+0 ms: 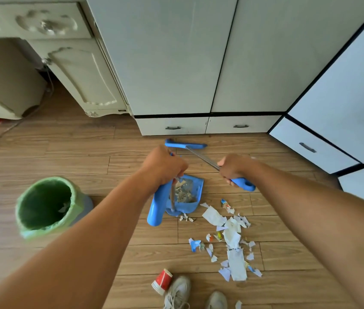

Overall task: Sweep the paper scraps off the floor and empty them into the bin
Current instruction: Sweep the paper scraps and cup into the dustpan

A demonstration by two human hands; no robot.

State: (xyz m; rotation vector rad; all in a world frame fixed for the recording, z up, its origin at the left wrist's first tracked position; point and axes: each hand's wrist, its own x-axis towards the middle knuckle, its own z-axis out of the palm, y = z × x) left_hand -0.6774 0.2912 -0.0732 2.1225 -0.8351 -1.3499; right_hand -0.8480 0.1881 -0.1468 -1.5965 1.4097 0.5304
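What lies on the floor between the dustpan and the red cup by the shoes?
In the head view, only a few small scraps just below the dustpan; then bare wood floor down to the red cup.

The left hand [165, 166] grips a blue dustpan [185, 197] holding scraps, the right hand [232, 168] grips a blue broom [201, 157], paper scraps [232, 239] litter the wooden floor [87, 152] near a green-lined bin [47, 206].
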